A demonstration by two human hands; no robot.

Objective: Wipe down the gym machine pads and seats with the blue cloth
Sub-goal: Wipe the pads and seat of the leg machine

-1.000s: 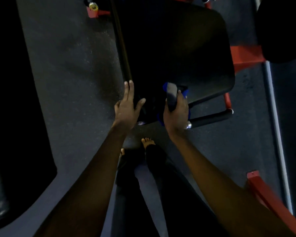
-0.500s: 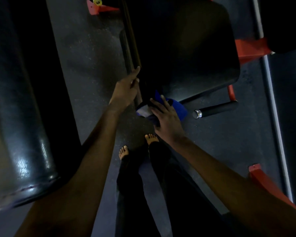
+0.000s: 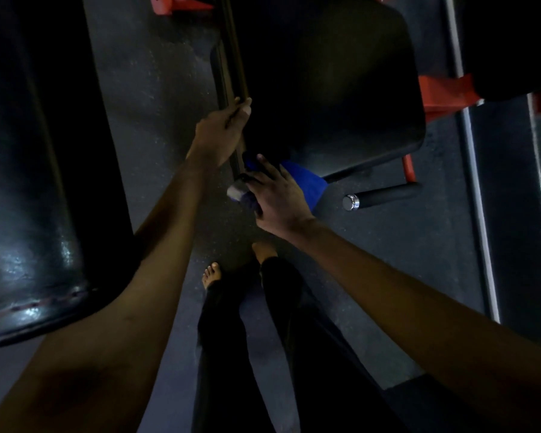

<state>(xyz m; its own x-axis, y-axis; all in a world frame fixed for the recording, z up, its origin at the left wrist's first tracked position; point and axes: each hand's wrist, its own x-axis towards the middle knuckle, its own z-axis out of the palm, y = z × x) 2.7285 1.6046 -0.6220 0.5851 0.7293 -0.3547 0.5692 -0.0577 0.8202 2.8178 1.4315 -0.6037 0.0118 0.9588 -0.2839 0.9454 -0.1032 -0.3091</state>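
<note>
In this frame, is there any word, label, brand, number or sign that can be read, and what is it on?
None can be read.
Seat pad: plain black, no print visible.
Blue cloth under the right hand: no visible tag or lettering.
Large black pad on the left: only glare and a seam.
Red frame and chrome-capped handle: no visible markings.
The frame is dark, so small print could go unseen.

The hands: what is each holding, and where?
Right hand presses the blue cloth at the seat pad's near corner; left hand grips its side edge.
</note>
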